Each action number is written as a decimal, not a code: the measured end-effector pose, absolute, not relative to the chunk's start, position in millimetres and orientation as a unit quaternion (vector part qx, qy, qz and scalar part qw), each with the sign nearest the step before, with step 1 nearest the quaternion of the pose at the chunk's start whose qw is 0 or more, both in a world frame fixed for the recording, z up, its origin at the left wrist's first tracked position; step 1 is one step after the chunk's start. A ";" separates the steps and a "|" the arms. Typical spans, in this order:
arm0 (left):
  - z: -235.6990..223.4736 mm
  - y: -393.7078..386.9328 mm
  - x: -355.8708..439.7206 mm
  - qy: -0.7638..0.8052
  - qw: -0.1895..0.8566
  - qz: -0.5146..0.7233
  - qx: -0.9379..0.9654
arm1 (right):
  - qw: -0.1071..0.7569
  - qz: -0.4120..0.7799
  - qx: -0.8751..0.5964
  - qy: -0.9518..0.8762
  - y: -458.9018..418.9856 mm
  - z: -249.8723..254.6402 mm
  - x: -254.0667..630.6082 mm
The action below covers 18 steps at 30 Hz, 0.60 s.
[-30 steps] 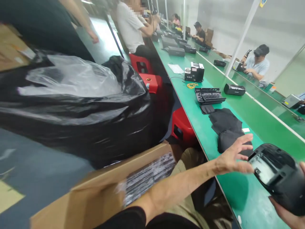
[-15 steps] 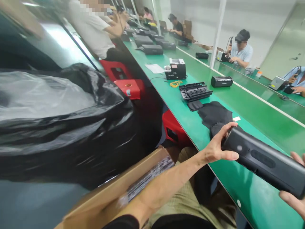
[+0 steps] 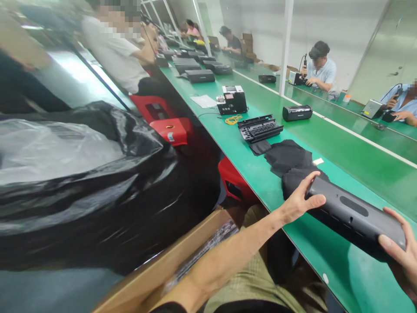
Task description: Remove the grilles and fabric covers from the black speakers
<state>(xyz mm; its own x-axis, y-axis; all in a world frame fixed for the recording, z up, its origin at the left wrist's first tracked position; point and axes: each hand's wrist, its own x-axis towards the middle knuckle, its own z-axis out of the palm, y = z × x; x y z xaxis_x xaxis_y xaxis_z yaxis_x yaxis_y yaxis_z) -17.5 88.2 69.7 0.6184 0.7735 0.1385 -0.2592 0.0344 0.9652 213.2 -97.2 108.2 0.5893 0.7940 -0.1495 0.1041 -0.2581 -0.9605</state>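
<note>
A long black speaker housing [image 3: 355, 213], rounded and with an oval recess on its upper face, is held between my two hands above the green table. My left hand [image 3: 301, 198] grips its far left end, thumb on top. Around the near right end wraps my right hand [image 3: 399, 243], thumb and fingers on opposite sides. Just beyond my left hand, a pile of black cloth pieces [image 3: 288, 156] lies on the table, partly covered by the housing. An open black half-shell [image 3: 260, 128] with a ribbed inside rests farther along.
The green table [image 3: 345, 274] carries a black-and-silver machine [image 3: 233, 101], a yellow cord [image 3: 233, 120] and another black speaker [image 3: 297, 113]. On my left stand a cardboard box [image 3: 182, 248], a large black bag [image 3: 97, 208] and red stools [image 3: 171, 130]. Several people sit along the tables.
The housing has shifted slightly left and turned in my hands. My right hand has come farther into view, closing round its right end. The whole view has swung a little right.
</note>
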 end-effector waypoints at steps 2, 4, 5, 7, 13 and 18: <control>70.1 91.3 -16.4 0.238 0.675 0.328 0.617 | 0.518 0.413 -0.718 -0.214 -97.7 109.9 213.9; 71.4 91.4 -14.8 0.261 0.664 0.300 0.633 | 0.512 0.440 -0.716 -0.179 -105.2 111.4 209.2; 71.8 90.0 -13.4 0.279 0.662 0.294 0.630 | 0.511 0.435 -0.717 -0.189 -110.7 111.1 205.7; 71.2 85.3 -9.6 0.314 0.675 0.293 0.600 | 0.511 0.418 -0.720 -0.217 -121.6 107.4 199.2; 59.8 74.6 -2.2 0.317 0.733 0.233 0.556 | 0.565 0.421 -0.695 -0.142 -133.5 78.0 207.8; 50.7 68.5 -1.5 0.284 0.719 0.272 0.573 | 0.545 0.421 -0.704 -0.172 -143.2 64.3 223.7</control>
<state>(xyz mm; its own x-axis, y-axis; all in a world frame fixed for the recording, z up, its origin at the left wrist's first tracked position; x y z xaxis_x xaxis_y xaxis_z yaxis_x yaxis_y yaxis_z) -1.5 68.5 50.7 0.6908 0.7165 -0.0968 -0.0647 0.1946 0.9788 223.7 -143.2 64.3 0.5870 0.7009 -0.4053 -0.2171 -0.3460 -0.9128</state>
